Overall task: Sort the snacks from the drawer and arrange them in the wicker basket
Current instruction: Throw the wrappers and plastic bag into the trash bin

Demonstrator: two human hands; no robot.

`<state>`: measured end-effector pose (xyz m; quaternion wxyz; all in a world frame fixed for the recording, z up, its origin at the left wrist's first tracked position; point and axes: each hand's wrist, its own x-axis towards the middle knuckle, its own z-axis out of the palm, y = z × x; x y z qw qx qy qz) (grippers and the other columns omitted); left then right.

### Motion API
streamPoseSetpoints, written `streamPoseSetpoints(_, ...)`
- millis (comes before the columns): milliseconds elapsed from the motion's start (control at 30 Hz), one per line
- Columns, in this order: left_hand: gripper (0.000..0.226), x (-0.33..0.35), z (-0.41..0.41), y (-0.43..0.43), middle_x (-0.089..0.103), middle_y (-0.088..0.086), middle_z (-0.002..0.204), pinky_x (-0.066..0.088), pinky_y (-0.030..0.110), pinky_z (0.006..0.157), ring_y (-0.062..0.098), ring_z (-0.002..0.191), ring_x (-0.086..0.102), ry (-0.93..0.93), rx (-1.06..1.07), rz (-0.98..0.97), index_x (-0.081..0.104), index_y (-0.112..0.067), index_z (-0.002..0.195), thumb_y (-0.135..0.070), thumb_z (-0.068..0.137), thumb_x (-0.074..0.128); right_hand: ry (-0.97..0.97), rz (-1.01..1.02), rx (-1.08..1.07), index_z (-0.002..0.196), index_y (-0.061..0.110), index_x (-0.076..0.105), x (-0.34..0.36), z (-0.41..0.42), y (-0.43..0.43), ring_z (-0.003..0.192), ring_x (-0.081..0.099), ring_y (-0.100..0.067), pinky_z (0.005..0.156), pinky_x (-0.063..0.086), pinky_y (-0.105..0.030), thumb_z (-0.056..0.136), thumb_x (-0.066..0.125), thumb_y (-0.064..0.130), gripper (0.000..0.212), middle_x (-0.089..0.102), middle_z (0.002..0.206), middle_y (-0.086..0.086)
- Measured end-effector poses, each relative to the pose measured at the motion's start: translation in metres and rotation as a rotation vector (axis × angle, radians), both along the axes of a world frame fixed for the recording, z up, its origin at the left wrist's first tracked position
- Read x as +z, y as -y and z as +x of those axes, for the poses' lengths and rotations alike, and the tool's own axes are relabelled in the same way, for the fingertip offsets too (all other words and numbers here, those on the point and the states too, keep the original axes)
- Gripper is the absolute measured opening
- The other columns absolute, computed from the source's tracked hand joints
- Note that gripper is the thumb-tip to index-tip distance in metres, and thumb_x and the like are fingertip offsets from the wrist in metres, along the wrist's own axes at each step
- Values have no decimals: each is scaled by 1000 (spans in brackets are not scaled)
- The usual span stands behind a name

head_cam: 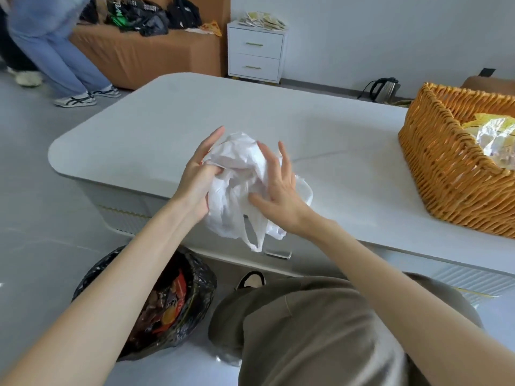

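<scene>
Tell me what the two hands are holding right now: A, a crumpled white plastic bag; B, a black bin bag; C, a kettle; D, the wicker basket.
A: the left hand and right hand both grip the white bag over the table's near edge, while the basket stands apart at the right.
</scene>
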<state>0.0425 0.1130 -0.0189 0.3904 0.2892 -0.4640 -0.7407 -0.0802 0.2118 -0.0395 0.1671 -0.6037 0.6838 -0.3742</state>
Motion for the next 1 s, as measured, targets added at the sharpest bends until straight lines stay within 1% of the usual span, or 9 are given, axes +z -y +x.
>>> streamPoseSetpoints(133, 61, -6, 43, -6, 63, 13, 117, 57, 35, 73, 28, 94, 67, -70, -81, 190, 54, -28, 129, 6, 82, 33, 18, 214, 130, 149, 23, -23, -7, 42, -2, 140, -35, -13, 120, 6, -46, 77, 76, 32, 122, -30, 153, 12)
streamPoseSetpoints(200, 40, -11, 61, -9, 62, 13, 104, 56, 37, 74, 29, 89, 64, -191, -182, 281, 51, -21, 119, -9, 83, 36, 7, 224, 132, 149, 16, -18, -14, 61, -1, 147, -17, -15, 119, 15, -30, 70, 82, 32, 129, -15, 158, 4)
streamPoseSetpoints(267, 19, -22, 75, -9, 56, 10, 96, 53, 36, 77, 25, 90, 59, -239, -280, 305, 44, -19, 101, -20, 83, 39, 23, 199, 91, 148, 7, 6, -22, 74, 1, 136, 30, -25, 98, 31, -5, 70, 81, 20, 109, 22, 147, -8)
streamPoseSetpoints(333, 15, -35, 87, -6, 59, 8, 92, 54, 33, 75, 21, 86, 61, -166, -289, 294, 46, -17, 98, -20, 91, 33, -32, 177, 75, 137, 6, 28, -31, 82, 1, 106, 49, -24, 81, 43, -16, 75, 75, 16, 78, 40, 123, -7)
streamPoseSetpoints(467, 40, -63, 119, 2, 62, 3, 91, 51, 32, 81, 17, 88, 61, 284, -201, 109, 48, -18, 137, -22, 100, 33, -120, 283, 158, 122, 8, 42, -56, 90, 2, 90, 51, -27, 74, 48, -41, 82, 59, 12, 43, 46, 103, -3)
streamPoseSetpoints(633, 47, -106, 171, 5, 64, -9, 117, 50, 38, 93, 10, 111, 58, 640, -215, -5, 61, -42, 118, -70, 83, 48, -94, 363, 252, 93, 15, 38, -94, 120, 26, 98, 47, -37, 78, 51, -44, 80, 52, 0, 24, 35, 115, -8)
streamPoseSetpoints(800, 29, -161, 213, 24, 67, -2, 114, 51, 39, 95, 16, 108, 62, 681, 98, 67, 64, -31, 115, -41, 88, 64, 171, 410, 270, 140, 24, 35, -133, 167, 66, 107, 33, -16, 72, 36, -10, 82, 59, 1, 67, 32, 127, -7)
streamPoseSetpoints(933, 46, -202, 226, 38, 60, -2, 120, 48, 33, 95, 14, 108, 59, 721, 287, 26, 55, -28, 127, -39, 82, 62, 215, 441, 310, 131, 11, 26, -174, 193, 90, 102, 44, -21, 72, 39, -18, 84, 60, 0, 60, 34, 125, -7)
streamPoseSetpoints(1000, 40, -219, 226, 39, 56, 0, 122, 42, 17, 86, 14, 107, 55, 830, 347, -81, 55, -23, 126, -24, 86, 59, 72, 542, 368, 134, 9, 22, -197, 197, 95, 120, 42, -33, 93, 44, -34, 88, 63, 14, 62, 30, 139, -12)
